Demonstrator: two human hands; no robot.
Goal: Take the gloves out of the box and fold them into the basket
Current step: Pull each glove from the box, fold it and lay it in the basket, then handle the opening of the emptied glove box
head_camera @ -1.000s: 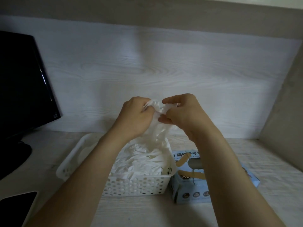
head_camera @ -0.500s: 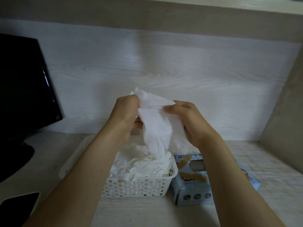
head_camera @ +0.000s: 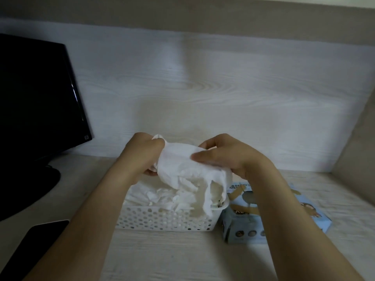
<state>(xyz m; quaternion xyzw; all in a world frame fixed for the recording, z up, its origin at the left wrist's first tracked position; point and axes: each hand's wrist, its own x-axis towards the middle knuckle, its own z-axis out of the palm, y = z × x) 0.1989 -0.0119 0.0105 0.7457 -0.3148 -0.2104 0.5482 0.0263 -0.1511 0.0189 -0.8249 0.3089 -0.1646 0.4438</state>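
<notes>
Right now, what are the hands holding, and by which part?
Both hold one white glove above the basket: the left hand grips its left end, the right hand pinches its upper right edge. Which end is the cuff is unclear.

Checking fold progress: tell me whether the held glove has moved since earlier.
Yes. The glove has come down toward the basket; its loose end now reaches the rim.

Both hands pinching white glove (head_camera: 188, 169) over basket (head_camera: 166, 220), box (head_camera: 253, 226) on its right
</notes>
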